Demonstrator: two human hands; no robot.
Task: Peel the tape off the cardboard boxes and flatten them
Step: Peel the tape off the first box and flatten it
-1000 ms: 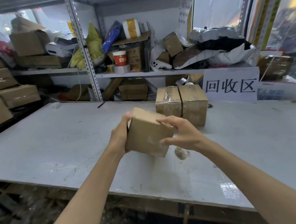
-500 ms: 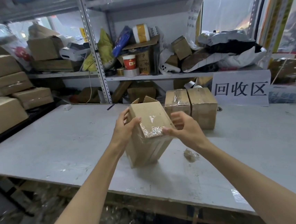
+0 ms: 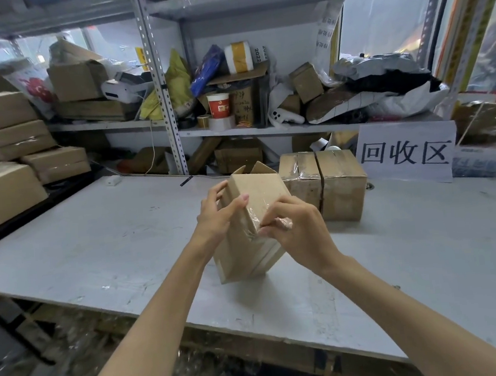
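The left hand (image 3: 218,218) is gripping the small cardboard box (image 3: 257,188), thumb lying across the near face and fingers wrapping round the far left side, so it is bracing the box tilted on its lower edge on the table (image 3: 95,248). The right hand (image 3: 293,232) is pinching a crinkled strip of clear tape (image 3: 283,223) between thumb and fingertips at the box's right edge, and seems to be pulling it away from the cardboard. At twelve o'clock on this box, flaps are standing up loose, so I am judging that end to be opened already, while glossy film is covering the near face and the box is holding its full shape, not yet flattened. At two o'clock from the hands, two taped boxes (image 3: 325,186) are sitting side by side, touching, wrapped in clear film and bound by a dark band, and looking untouched. Further out at two o'clock a white sign (image 3: 407,154) is leaning behind them; at twelve o'clock a cluttered shelf (image 3: 295,128) is running along the wall; at nine o'clock a stack of boxes (image 3: 3,144) is waiting. By my reckoning the task is only getting started: one box partly stripped, none flattened.
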